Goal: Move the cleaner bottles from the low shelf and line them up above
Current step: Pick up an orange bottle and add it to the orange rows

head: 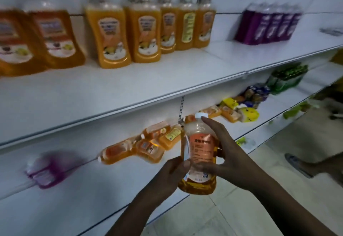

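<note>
Both my hands hold one orange cleaner bottle (200,154) with a white cap, upright in front of the low shelf (115,185). My left hand (167,176) grips its lower left side. My right hand (226,154) wraps the right side, with a finger near the cap. Several orange bottles (148,146) lie on their sides on the low shelf behind. On the upper shelf (130,87) several orange bottles (144,29) with black caps stand in a row, and darker orange ones (52,39) stand at the left.
A purple bottle (50,170) lies at the left of the low shelf. Purple bottles (269,24) stand on the upper shelf at right. Yellow packets (246,114), cans and green packs (285,78) lie farther right on the lower shelves. Another person's foot (300,163) is on the floor at right.
</note>
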Demonstrator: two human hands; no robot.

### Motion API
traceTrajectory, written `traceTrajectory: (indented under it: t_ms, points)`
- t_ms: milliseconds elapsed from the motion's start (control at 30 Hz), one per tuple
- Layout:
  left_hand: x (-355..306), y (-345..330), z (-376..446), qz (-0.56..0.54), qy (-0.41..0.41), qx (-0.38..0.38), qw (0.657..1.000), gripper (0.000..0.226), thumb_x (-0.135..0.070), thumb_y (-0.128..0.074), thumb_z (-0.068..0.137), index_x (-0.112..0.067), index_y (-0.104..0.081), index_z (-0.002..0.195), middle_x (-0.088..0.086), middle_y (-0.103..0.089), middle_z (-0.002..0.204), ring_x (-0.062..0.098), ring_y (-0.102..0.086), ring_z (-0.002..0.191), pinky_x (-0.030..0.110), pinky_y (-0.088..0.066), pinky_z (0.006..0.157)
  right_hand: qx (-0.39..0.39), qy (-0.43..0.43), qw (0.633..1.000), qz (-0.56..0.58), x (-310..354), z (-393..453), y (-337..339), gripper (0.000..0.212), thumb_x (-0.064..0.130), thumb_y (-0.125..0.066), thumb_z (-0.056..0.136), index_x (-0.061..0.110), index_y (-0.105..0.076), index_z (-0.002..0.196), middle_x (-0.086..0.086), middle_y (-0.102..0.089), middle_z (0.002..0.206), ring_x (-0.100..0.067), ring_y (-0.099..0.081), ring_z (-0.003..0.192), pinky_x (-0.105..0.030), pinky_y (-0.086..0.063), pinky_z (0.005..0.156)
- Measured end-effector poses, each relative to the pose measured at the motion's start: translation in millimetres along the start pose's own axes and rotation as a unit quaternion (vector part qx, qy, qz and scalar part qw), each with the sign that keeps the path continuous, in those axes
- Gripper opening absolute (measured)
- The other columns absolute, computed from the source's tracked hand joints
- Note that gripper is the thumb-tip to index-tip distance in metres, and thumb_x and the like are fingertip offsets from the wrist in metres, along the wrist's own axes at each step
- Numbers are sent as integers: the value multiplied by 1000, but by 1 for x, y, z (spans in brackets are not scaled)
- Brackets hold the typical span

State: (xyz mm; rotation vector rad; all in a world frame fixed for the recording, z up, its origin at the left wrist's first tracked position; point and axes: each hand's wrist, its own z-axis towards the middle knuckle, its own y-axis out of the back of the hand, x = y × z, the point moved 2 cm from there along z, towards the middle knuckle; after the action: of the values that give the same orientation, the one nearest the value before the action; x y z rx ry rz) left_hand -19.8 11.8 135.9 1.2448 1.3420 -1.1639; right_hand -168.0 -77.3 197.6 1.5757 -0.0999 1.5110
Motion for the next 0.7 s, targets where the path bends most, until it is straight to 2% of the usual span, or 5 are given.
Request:
traceTrajectory:
  t_ms: [100, 267, 433, 567, 700]
  points:
    - [-23, -28, 16, 25, -22, 27, 999, 15, -43, -40, 95, -40, -52, 104, -37, -67, 91, -24, -57, 90, 2, -45, 73, -33, -10, 998, 57, -11, -12, 36, 92, 26, -84, 68, 61, -29, 133, 31, -33, 139, -7, -52, 121, -27, -59, 80]
    - [-64, -85, 51, 124, -109, 26, 986, 53, -45, -58, 90, -51, -27, 132, -46, -47, 123, -13, -49, 119, 7, -44, 88, -92, 20, 992, 81, -24, -20, 107, 92, 28, -85, 60, 63, -35, 129, 29, -38, 137, -6, -54, 117, -22, -58, 74]
    - [-91, -133, 80, 292, -195, -108, 930, 87, -58, -65, 80, -61, 1, 136, -54, -15, 134, -21, -24, 130, -5, -28, 93, -110, 89, 987, 70, -23, -6, 180, 90, 33, -80, 58, 63, -35, 129, 33, -36, 135, -7, -53, 118, -20, -58, 71]
    - [-120, -152, 91, 321, -217, -211, 897, 98, -66, -67, 66, -70, 9, 129, -43, -17, 137, -11, -29, 133, 12, -39, 103, -82, 158, 982, 70, -3, 19, 209, 90, 38, -78, 59, 66, -30, 129, 34, -36, 134, -2, -50, 121, -15, -55, 73]
    - [-152, -142, 74, 321, -208, -327, 864, 101, -65, -70, 62, -71, 7, 128, -45, -20, 133, -18, -28, 128, 0, -34, 96, -26, 237, 967, 84, 37, 46, 208, 89, 42, -78, 58, 69, -28, 126, 43, -30, 133, 2, -47, 123, -12, -53, 77]
